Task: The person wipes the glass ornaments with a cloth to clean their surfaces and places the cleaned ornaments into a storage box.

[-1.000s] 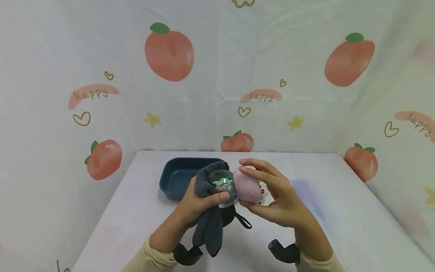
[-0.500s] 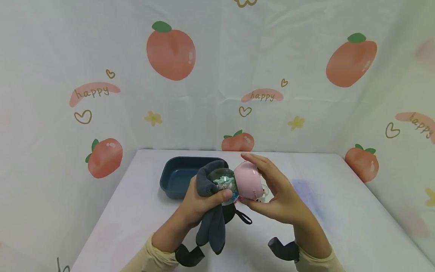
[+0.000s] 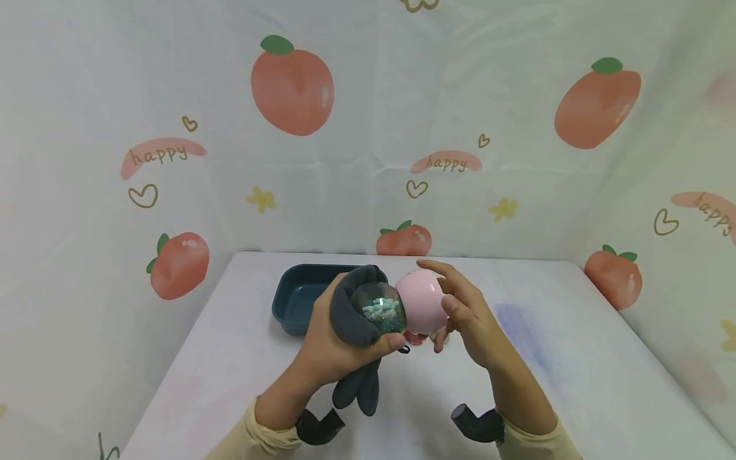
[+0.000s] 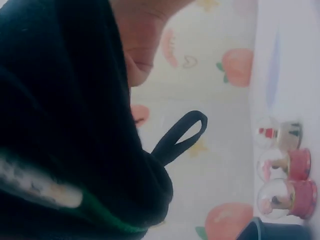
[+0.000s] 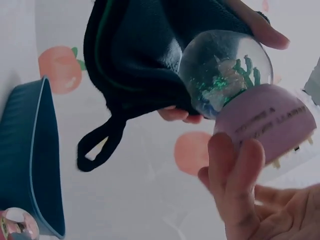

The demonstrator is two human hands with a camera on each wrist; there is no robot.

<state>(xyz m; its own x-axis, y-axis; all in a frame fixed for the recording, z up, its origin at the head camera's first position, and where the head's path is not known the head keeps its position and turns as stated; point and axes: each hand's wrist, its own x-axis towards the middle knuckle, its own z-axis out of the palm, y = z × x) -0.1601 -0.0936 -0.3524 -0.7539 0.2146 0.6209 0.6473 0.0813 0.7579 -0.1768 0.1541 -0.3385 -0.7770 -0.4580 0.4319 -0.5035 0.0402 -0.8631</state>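
A snow globe with a glossy pink base is held on its side between both hands, its clear glass ball pointing left. Pale and green figures with glitter show inside the ball. My left hand grips a dark grey cloth cupped around the glass, thumb along the ball's near side. Folds of cloth hang below, and its loop shows in the right wrist view. Bent fingers of my right hand touch the pink base from the right. Lettering on the base is blurred in the right wrist view.
A dark blue bin stands behind my left hand. On the white table beyond the hands, the left wrist view shows a white-based snow globe and two pink-based ones, a middle globe and a lower globe.
The snow globe has turned, its base now showing a rounder, plain pink side. My right fingers have shifted around the base. The cloth has bunched higher around the glass.
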